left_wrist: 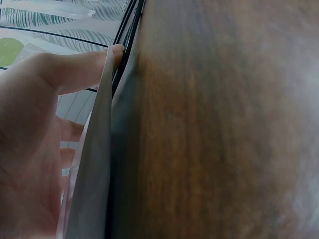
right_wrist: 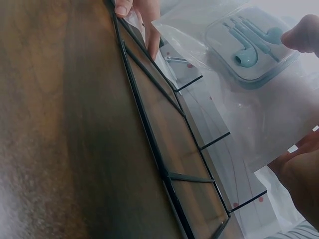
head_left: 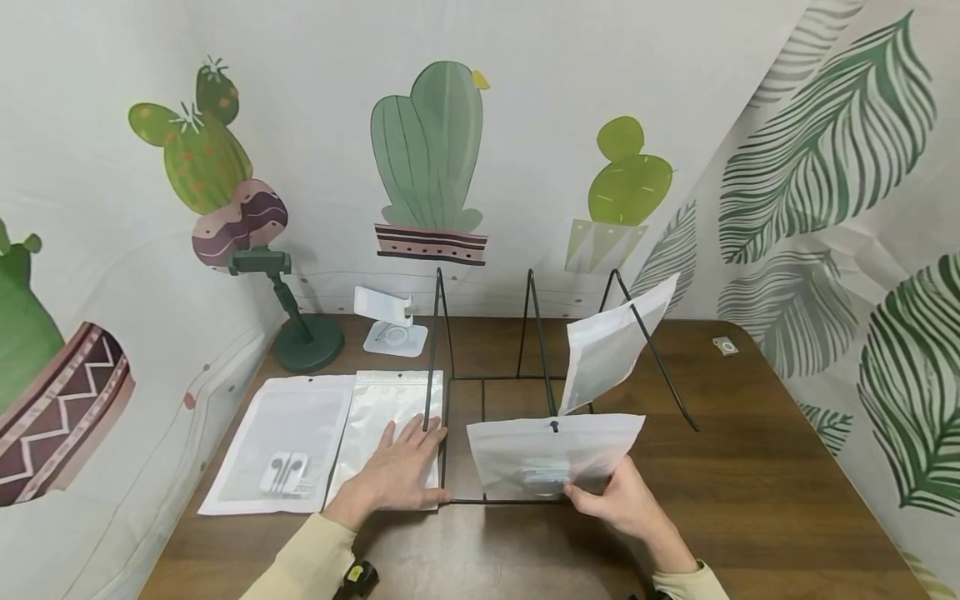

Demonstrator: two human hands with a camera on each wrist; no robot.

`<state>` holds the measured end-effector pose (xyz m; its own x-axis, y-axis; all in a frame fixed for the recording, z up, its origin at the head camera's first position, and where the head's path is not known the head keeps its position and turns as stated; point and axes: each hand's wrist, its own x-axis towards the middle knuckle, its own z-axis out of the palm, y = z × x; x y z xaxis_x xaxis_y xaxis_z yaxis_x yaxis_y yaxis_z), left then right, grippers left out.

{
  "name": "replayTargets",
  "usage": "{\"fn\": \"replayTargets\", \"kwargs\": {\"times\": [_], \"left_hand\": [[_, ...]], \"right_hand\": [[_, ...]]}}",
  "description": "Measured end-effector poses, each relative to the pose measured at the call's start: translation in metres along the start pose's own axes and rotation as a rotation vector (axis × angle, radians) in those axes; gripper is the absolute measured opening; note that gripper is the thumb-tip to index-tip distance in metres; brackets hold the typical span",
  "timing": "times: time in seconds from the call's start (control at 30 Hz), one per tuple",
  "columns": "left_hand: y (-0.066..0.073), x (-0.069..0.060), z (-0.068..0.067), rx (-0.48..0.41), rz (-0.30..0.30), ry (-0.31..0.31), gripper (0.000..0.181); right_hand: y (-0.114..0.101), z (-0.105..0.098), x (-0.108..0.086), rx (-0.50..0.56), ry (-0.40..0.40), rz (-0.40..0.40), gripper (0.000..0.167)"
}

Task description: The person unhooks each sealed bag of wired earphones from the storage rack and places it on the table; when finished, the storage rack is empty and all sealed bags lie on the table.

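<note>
White frosted pouch (head_left: 603,354) hangs already, your right hand (head_left: 622,504) pinches an earphone pouch (head_left: 506,454) at the middle prong (head_left: 542,333), and two pouches (head_left: 307,417) (left hand (head_left: 401,473) spread over one) remain unhung.

held pouch (head_left: 504,454) is showing cloudy plastic, silvery pouch (head_left: 381,402) is gleaming, black rack (right_wrist: 164,173) is looking metallic, wood-grain worktop (head_left: 772,458) is shining softly!

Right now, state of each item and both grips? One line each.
Silver pouch: flat, under left grip
Left grip: fingers spread, on pouch
Right grip: pinching front bag
Front bag: earphone case inside, top edge at middle prong, threading unclear
Rear bag: on right prong, tilted
Wire rack: standing
Left bag: flat, boxed earphones inside
Green stand: upright
White stand: upright, top tilted
Small gadget: lying flat
</note>
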<state>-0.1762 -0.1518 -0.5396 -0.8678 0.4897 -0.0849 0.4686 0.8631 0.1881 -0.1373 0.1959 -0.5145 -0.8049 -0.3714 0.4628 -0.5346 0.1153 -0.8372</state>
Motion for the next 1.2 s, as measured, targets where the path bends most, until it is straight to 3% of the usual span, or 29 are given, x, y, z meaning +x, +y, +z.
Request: {"fn": "replayTargets", "kwargs": {"times": [0.47, 0.73, 0.97, 1.2], "left_hand": [[0.0, 0.0, 0.0, -0.015, -0.005, 0.002, 0.099], [0.0, 0.0, 0.001, -0.007, 0.0, -0.002, 0.1], [-0.001, -0.001, 0.001, -0.029, -0.005, -0.008, 0.1], [0.0, -0.001, 0.0, -0.035, 0.004, -0.011, 0.099]], "right_hand": [[-0.003, -0.001, -0.003, -0.043, -0.003, 0.032, 0.053], [-0.004, -0.003, -0.006, 0.048, -0.033, -0.031, 0.056], [-0.014, -0.014, -0.011, 0.058, -0.019, -0.032, 0.06], [-0.023, -0.026, -0.021, -0.167, 0.06, -0.091, 0.048]]}}
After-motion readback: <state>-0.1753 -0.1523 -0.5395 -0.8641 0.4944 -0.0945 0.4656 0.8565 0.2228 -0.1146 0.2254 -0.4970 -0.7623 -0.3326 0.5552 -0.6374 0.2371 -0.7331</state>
